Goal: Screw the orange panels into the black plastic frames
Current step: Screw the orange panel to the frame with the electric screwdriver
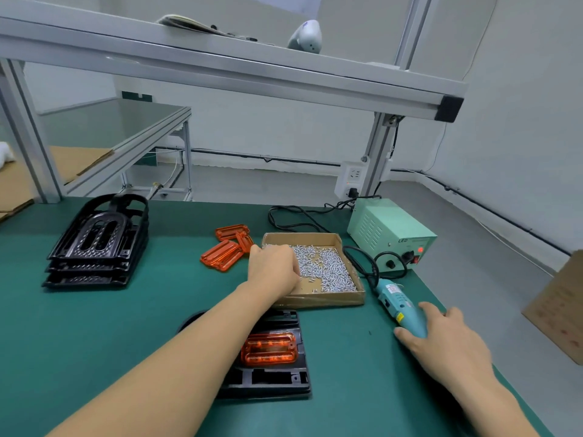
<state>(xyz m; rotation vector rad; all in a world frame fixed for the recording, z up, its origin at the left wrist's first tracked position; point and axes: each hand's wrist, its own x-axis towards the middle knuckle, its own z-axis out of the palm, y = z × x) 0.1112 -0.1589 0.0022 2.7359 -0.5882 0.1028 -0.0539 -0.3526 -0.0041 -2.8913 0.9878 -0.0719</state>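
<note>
Black frame [271, 378] with orange panel [269, 348] under left forearm; hands: left [273, 269] curled in screw box [318, 299], right [441, 339] gripping screwdriver [399, 305].

Evenly and brightly lit from overhead, with a soft, diffuse cast. Only faint shadows beneath the forearms and under the stack of black frames [96, 244] at left. Slight glare on the orange panel [269, 348] at lower centre. Strong wide-angle bending at the edges, curving the aluminium shelf rail [220, 74] across the top. Mild softness toward the lower corners; screws [325, 266] fairly crisp.
</note>
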